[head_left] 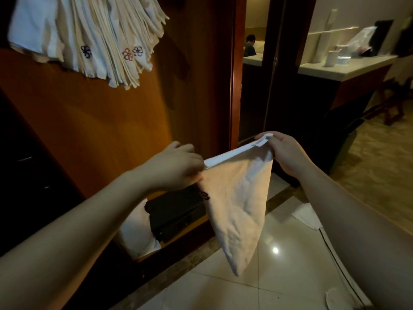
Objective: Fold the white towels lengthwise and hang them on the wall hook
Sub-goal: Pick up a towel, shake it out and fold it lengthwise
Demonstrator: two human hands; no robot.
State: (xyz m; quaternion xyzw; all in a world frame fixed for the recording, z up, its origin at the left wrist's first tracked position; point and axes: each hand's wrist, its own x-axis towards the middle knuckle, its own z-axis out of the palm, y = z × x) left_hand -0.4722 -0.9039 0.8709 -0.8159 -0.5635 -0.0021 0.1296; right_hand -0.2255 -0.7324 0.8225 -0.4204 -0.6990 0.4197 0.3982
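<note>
i see my left hand (176, 166) and right hand (283, 151) pinching the towel's (239, 204) top edge; it hangs, apparently folded.

A towel (239, 198) hangs stretched between the left hand (176, 166) and the right hand (283, 151), with a bunch of hung towels (89, 39) on the wooden wall (125, 113) above the left hand and a counter (344, 68) beyond the right hand.
</note>
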